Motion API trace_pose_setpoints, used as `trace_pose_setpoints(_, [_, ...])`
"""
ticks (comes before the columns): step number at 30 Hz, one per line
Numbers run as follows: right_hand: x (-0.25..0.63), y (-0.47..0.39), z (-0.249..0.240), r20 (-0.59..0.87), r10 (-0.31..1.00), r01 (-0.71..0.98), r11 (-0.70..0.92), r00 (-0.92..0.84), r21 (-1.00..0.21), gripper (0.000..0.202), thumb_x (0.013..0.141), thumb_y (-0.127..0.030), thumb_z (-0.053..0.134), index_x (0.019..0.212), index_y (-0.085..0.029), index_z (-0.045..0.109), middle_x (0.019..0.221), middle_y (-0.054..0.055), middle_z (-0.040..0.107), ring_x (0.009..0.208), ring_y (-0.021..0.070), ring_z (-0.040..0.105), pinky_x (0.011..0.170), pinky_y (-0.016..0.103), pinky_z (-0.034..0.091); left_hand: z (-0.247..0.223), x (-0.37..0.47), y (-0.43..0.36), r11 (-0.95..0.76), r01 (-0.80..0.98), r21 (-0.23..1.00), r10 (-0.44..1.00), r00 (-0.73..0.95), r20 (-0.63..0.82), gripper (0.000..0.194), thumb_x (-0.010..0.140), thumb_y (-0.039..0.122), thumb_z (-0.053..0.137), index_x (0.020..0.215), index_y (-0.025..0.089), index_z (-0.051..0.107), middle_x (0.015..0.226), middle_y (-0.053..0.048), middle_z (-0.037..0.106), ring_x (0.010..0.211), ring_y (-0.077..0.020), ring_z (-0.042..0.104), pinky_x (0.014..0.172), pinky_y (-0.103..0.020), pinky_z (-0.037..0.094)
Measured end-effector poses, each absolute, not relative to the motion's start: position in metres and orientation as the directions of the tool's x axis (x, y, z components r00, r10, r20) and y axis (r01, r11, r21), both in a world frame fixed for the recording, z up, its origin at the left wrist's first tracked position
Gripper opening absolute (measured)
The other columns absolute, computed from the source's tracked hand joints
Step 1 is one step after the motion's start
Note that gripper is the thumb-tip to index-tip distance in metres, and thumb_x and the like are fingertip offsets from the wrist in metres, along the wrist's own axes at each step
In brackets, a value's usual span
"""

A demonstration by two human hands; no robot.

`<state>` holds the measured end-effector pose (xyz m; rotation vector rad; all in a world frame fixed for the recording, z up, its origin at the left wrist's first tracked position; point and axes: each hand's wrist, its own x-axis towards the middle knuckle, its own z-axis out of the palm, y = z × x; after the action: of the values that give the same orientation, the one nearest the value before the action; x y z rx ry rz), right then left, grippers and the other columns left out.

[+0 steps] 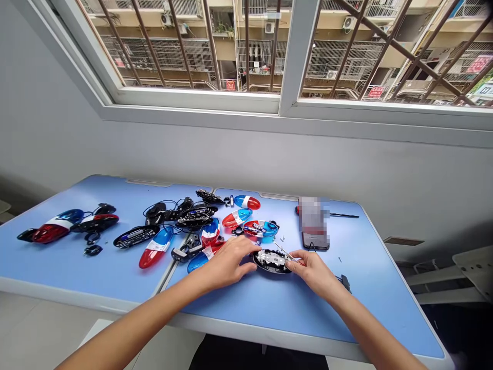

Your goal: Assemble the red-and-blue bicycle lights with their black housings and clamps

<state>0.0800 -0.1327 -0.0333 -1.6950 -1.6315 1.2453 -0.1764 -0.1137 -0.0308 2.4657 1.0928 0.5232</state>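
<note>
An oval black housing with silvery parts inside [271, 261] lies open side up on the blue table between my two hands. My left hand [232, 260] reaches over its left end, with the fingers apart and the fingertips at the rim. On the other side, my right hand [311, 270] is closed round a thin screwdriver [284, 251], whose metal shaft points up and to the left above the housing. The thumb and fingers of that hand also touch the housing's right end. A few small screws [282, 238] lie just behind it.
Red and blue light covers [156, 247], black housings [135, 236] and cables crowd the table's middle. More assembled lights [57, 226] lie at the left. A phone [314, 223] rests on a long screwdriver [344, 216] at the back right. A black part [344, 282] is beside my right wrist.
</note>
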Motion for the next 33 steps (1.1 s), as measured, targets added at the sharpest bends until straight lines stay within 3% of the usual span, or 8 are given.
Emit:
trace_pose_setpoints(9, [0.079, -0.131, -0.031, -0.342, 0.922, 0.481, -0.222, -0.179, -0.848, 0.044, 0.079, -0.047, 0.054, 0.108, -0.015, 0.063, 0.054, -0.009, 0.034, 0.050, 0.0107, 0.030, 0.049, 0.025, 0.020, -0.017, -0.186, -0.113, -0.587, 0.630, 0.508, 0.767, 0.634, 0.100, 0.049, 0.082, 0.017, 0.071, 0.128, 0.024, 0.054, 0.117, -0.007, 0.061, 0.109, -0.0250, 0.052, 0.094, -0.040, 0.045])
trace_pose_setpoints(15, [0.079, -0.131, -0.030, -0.310, 0.937, 0.475, -0.200, -0.163, -0.857, 0.051, 0.078, -0.050, 0.054, 0.113, -0.014, 0.061, 0.057, -0.009, 0.032, 0.053, 0.0119, 0.031, 0.052, 0.026, 0.024, -0.021, -0.198, -0.159, -0.634, 0.701, 0.326, 0.769, 0.615, 0.174, 0.032, 0.086, 0.024, 0.066, 0.115, 0.018, 0.055, 0.107, -0.010, 0.060, 0.092, -0.0256, 0.053, 0.079, -0.039, 0.045])
trace_pose_setpoints(19, [0.083, -0.133, -0.034, -0.279, 0.945, 0.502, -0.160, -0.170, -0.850, 0.050, 0.079, -0.051, 0.053, 0.113, -0.016, 0.066, 0.058, -0.006, 0.040, 0.055, 0.0137, 0.037, 0.054, 0.026, 0.028, -0.046, -0.199, -0.172, -0.663, 0.725, 0.188, 0.747, 0.624, 0.228, 0.014, 0.091, 0.012, 0.052, 0.101, 0.020, 0.059, 0.090, -0.005, 0.060, 0.075, -0.0206, 0.052, 0.063, -0.032, 0.040])
trace_pose_setpoints(23, [0.088, -0.135, -0.041, -0.217, 0.963, 0.559, -0.092, -0.162, -0.824, 0.049, 0.083, -0.052, 0.051, 0.116, -0.020, 0.069, 0.070, 0.000, 0.061, 0.067, 0.0188, 0.052, 0.063, 0.029, 0.039, -0.054, -0.193, -0.150, -0.584, 0.809, 0.065, 0.783, 0.540, 0.307, 0.026, 0.089, 0.003, 0.048, 0.108, 0.019, 0.058, 0.092, -0.006, 0.061, 0.079, -0.0213, 0.053, 0.062, -0.030, 0.041])
trace_pose_setpoints(27, [0.090, -0.135, -0.043, -0.179, 0.976, 0.604, -0.069, -0.124, -0.794, 0.050, 0.084, -0.054, 0.049, 0.113, -0.021, 0.072, 0.079, 0.003, 0.070, 0.075, 0.0232, 0.059, 0.068, 0.032, 0.044, -0.048, -0.184, -0.128, -0.529, 0.843, -0.098, 0.812, 0.537, 0.228, 0.032, 0.083, -0.005, 0.048, 0.101, 0.018, 0.061, 0.094, -0.006, 0.064, 0.084, -0.0239, 0.055, 0.061, -0.031, 0.042])
trace_pose_setpoints(30, [0.090, -0.137, -0.041, -0.162, 0.980, 0.624, -0.055, -0.117, -0.780, 0.053, 0.085, -0.056, 0.046, 0.116, -0.020, 0.071, 0.077, 0.004, 0.070, 0.072, 0.0233, 0.059, 0.067, 0.033, 0.045, -0.044, -0.178, -0.124, -0.511, 0.853, -0.106, 0.834, 0.522, 0.179, 0.021, 0.087, 0.003, 0.050, 0.095, 0.018, 0.062, 0.095, -0.007, 0.064, 0.086, -0.0248, 0.055, 0.062, -0.033, 0.044])
trace_pose_setpoints(33, [0.089, -0.140, -0.037, -0.139, 0.986, 0.621, -0.052, -0.092, -0.782, 0.056, 0.085, -0.057, 0.045, 0.116, -0.019, 0.071, 0.080, 0.005, 0.071, 0.074, 0.0240, 0.060, 0.069, 0.034, 0.046, -0.040, -0.172, -0.128, -0.492, 0.869, -0.046, 0.845, 0.489, 0.217, 0.011, 0.095, 0.023, 0.052, 0.097, 0.018, 0.061, 0.099, -0.008, 0.064, 0.090, -0.0264, 0.055, 0.066, -0.036, 0.045])
